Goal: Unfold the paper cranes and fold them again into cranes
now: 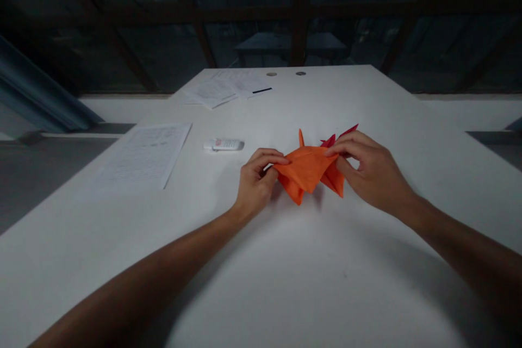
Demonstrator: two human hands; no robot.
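Note:
An orange folded paper piece [308, 166] is held between both hands, just over the white table. Its left corner is pinched by my left hand [258, 180], thumb and fingers closed on the edge. On the other side, my right hand [369, 171] pinches the right corner the same way. Flaps hang down at the front, and a narrow orange point sticks up behind. Beyond my right fingers lies a red folded paper piece [328, 141], partly hidden by the hand and the orange paper.
A white glue bottle or tube [223, 144] lies left of my hands. Written sheets [142, 155] are on the table's left side, with more papers [222, 87] and a dark pen-like stick [261, 90] farther back. Two round discs [300, 73] sit near the far edge of the table [326, 283].

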